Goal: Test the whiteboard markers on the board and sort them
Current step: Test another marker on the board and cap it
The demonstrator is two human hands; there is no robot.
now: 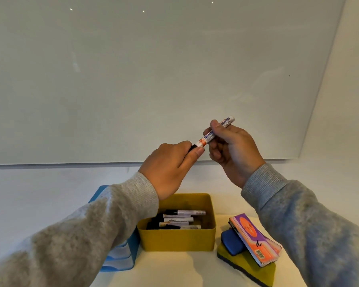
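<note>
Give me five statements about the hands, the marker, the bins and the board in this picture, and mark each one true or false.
1. Both hands hold one marker in front of the whiteboard. True: the right hand grips the barrel and the left hand pinches the black cap end.
2. The yellow bin holds no markers. False: several markers lie in it.
3. A blue bin stands next to the yellow bin, partly behind the left sleeve. True.
4. The board carries a fresh black scribble. False: no ink mark shows on it, only faint smears.
5. The blue eraser lies inside the yellow bin. False: it lies outside, on a yellow-green pad beside the bin.
</note>
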